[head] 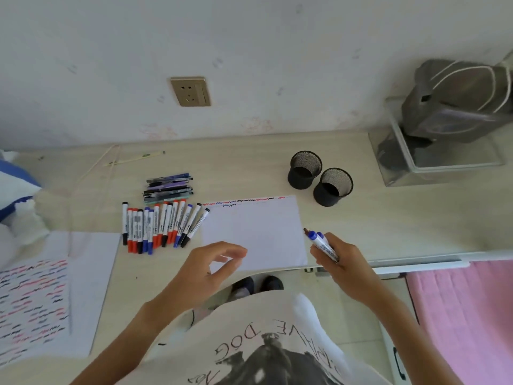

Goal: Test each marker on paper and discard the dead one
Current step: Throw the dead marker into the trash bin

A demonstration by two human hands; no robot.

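The person's right hand (340, 258) grips a blue marker (322, 244), fingers curled round the lower half of its white barrel. The marker is held in the air just off the right edge of the white sheet of paper (254, 234), its long axis running on a slant from the fist up and to the left, so the dark exposed tip points towards the far left, roughly at the sheet's right margin; a second blue piece, perhaps the cap, shows right beside the collar, though it is too small to be sure. The left hand (211, 269) hovers over the near edge of the same sheet, fingers loosely bent and thumb apart, holding nothing. Along the far edge of the sheet runs a line of short red, blue and black squiggles. To the left of the sheet lies a row of markers (161, 227) with red, blue and black caps, laid side by side, long axes running away from the person and fanning slightly rightward. Just behind them sits a small stack of dark pens (168, 188), lying crosswise. Two black mesh pen cups (319, 177) stand touching each other beyond the sheet's far right corner. Another sheet covered in squiggles (33, 304) lies at the far left of the desk (388, 218).
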